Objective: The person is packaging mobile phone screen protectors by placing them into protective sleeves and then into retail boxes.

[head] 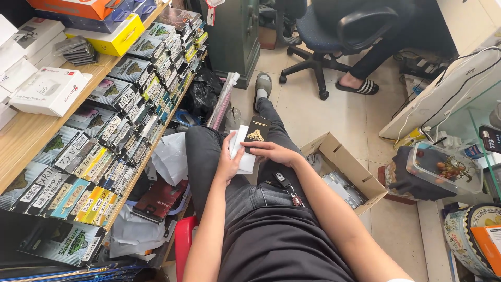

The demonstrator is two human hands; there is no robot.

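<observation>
I sit on a red stool (183, 237) with my legs stretched out over the tiled floor. My left hand (228, 163) grips a small stack of flat white packets (243, 151) over my lap. My right hand (274, 152) holds a flat black packet with a gold emblem (257, 129), its lower end pinched against the white stack. Both hands touch the same bundle above my dark jeans. A car key on a fob (286, 184) hangs at my right hip.
Shelves on the left carry rows of small packaged boxes (130, 109) and white boxes (49, 90). An open cardboard box (344, 167) sits at my right knee. Beyond are a black bag (201, 94), an office chair (334, 36), another person's sandalled foot (357, 85), and a clear food container (443, 167).
</observation>
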